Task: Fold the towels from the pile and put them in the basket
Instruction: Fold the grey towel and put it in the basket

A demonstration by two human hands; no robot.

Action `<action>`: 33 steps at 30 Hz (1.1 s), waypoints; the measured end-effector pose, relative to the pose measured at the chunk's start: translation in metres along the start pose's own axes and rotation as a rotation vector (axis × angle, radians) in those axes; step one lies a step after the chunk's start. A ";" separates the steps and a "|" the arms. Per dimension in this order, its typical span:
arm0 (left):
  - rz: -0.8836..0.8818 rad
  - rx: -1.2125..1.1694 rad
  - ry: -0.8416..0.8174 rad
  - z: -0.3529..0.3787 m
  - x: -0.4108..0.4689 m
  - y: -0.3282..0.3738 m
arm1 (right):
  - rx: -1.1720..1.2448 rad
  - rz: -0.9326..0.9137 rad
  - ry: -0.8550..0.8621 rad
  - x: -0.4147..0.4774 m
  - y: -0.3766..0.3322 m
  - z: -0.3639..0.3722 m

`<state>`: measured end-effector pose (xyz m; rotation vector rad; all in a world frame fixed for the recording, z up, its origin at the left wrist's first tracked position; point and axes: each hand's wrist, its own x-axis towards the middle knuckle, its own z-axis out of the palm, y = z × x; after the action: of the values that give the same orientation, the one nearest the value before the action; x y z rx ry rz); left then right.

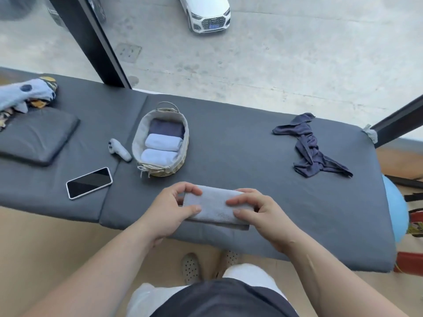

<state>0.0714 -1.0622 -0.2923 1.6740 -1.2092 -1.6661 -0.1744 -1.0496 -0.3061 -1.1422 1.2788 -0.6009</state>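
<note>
Nearside of the basket [138, 143], our left hand [169, 211] and right hand [263, 217] pinch the folded towel [215, 207] by its ends; it lies left-to-right.

Single head-worn wide-angle view, looking steeply down and forward, close above the grey bench [240, 145]

Top of the frame, through the glass: a white car [206, 10], and there on its dark grille sits the four-ring Audi badge [214, 19], the one clear brand mark here. Just below it, a blue licence plate [214, 26], its characters too blurred to read.
</note>
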 end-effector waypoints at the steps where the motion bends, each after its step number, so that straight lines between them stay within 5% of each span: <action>1: -0.006 -0.004 0.003 -0.008 0.006 0.001 | 0.020 0.004 -0.006 0.009 -0.001 0.003; 9: -0.021 0.179 0.041 -0.054 0.056 -0.004 | 0.063 0.113 -0.016 0.104 -0.013 0.021; 18: -0.101 0.099 0.171 -0.141 0.132 -0.017 | -0.126 0.085 0.022 0.214 -0.040 0.081; 25: -0.108 0.182 0.063 -0.222 0.232 -0.054 | -0.196 0.157 0.161 0.307 -0.022 0.141; 33: 0.055 0.567 -0.076 -0.259 0.313 -0.096 | -0.535 0.180 0.142 0.371 0.012 0.180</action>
<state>0.3014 -1.3395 -0.5024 1.8751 -1.8764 -1.4442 0.0846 -1.3109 -0.4934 -1.4128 1.7056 -0.2075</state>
